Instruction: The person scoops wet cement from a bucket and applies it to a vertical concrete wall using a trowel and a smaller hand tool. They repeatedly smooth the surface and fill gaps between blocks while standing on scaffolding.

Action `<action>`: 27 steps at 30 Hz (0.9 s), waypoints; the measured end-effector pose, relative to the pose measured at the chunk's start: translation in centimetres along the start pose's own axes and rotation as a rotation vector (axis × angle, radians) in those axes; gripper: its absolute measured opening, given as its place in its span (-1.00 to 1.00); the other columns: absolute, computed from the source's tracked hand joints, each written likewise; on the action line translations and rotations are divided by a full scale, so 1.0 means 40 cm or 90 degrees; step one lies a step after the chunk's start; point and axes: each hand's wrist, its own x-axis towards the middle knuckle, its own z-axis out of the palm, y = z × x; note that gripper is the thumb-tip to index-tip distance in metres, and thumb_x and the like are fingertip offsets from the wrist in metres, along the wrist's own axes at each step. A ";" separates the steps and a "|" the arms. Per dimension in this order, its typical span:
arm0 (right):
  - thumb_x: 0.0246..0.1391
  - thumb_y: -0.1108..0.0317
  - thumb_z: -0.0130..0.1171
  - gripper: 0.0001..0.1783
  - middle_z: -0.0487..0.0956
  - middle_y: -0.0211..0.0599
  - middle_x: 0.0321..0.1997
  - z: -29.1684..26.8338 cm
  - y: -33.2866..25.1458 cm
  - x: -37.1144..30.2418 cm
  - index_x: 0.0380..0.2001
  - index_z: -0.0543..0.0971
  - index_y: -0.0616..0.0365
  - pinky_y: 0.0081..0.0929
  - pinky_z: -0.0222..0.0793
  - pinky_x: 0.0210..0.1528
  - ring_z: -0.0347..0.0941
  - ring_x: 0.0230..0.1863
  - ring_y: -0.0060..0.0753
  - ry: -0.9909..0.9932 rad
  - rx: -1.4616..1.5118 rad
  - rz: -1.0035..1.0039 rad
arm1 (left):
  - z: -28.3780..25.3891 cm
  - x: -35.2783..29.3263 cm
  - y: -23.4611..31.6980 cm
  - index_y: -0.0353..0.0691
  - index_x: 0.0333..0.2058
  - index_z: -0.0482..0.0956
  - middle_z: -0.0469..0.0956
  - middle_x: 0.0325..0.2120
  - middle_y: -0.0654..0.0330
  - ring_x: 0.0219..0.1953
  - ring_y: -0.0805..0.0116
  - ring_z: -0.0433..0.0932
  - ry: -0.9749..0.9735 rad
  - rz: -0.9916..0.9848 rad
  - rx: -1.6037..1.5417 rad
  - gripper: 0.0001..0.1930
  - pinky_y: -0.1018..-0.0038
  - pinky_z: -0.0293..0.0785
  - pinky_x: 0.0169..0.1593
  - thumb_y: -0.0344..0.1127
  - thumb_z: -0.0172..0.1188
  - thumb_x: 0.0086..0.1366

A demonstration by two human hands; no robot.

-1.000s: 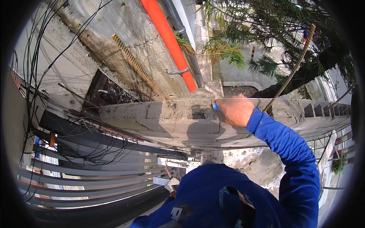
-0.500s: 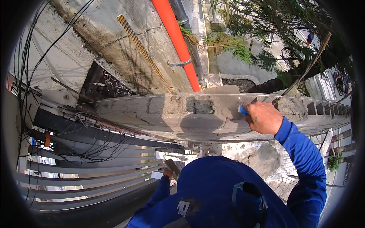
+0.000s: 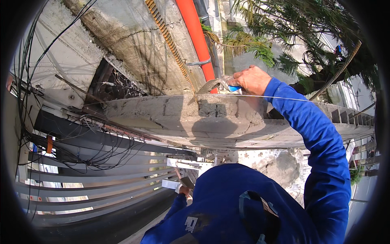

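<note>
Closest to us, at six o'clock, the left hand (image 3: 185,191) sits beside a flat greyish piece (image 3: 186,181); we cannot tell whether its fingers close on it. Across the middle runs the block wall (image 3: 156,114), gritty and grey, its top broken by square hollows; we suspect a hard knock could crumble an edge. Beyond that top, at two o'clock, the right hand (image 3: 252,79) is curled around the blue handle of a trowel (image 3: 210,86), whose thin, mortar-dulled blade reaches toward twelve, near a ribbed, rust-brown steel bar (image 3: 170,44). A careless swing, we judge, could clang against that bar or snag the thin, taut string (image 3: 239,95) and drag it out of line. Farther off, a smooth orange pipe (image 3: 197,40) at twelve might get scratched; feathery branches (image 3: 304,40) hang at two.
</note>
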 end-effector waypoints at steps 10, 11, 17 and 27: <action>-0.05 0.36 0.17 -0.53 0.53 -0.47 -0.27 -0.091 -0.072 -0.318 0.01 0.61 -0.20 -0.29 0.36 -0.08 0.52 -0.17 -0.37 -0.012 -0.167 0.184 | 0.027 0.000 -0.146 -0.04 -0.25 0.72 0.69 -0.29 0.12 -0.16 0.02 0.65 -0.008 0.243 0.589 -0.61 0.08 0.50 -0.04 0.07 0.02 0.32; -0.03 0.35 0.15 -0.57 0.53 -0.48 -0.27 -0.101 -0.088 -0.311 -0.02 0.62 -0.19 -0.30 0.36 -0.09 0.52 -0.17 -0.38 0.020 -0.156 0.183 | -0.004 0.019 -0.151 -0.03 -0.25 0.72 0.69 -0.29 0.12 -0.16 0.03 0.65 -0.028 0.231 0.580 -0.62 0.08 0.50 -0.04 0.06 0.02 0.33; 0.10 0.24 0.07 -0.77 0.55 -0.38 -0.21 -0.060 -0.239 -0.180 -0.27 0.68 -0.10 -0.16 0.28 0.00 0.52 -0.11 -0.28 -0.171 -0.221 0.170 | -0.212 0.168 0.105 -0.06 -0.23 0.71 0.67 -0.21 0.08 -0.19 0.01 0.65 -0.043 0.276 0.662 -0.66 0.12 0.53 -0.07 -0.01 0.04 0.33; 0.10 0.20 0.09 -0.80 0.57 -0.40 -0.31 -0.124 -0.299 -0.077 -0.34 0.67 -0.05 -0.21 0.27 -0.22 0.53 -0.23 -0.33 -0.230 -0.271 0.140 | -0.235 0.189 0.255 -0.20 -0.19 0.58 0.62 -0.37 0.04 -0.32 0.08 0.62 0.034 0.106 -0.180 -0.78 0.19 0.56 -0.27 -0.33 0.22 0.17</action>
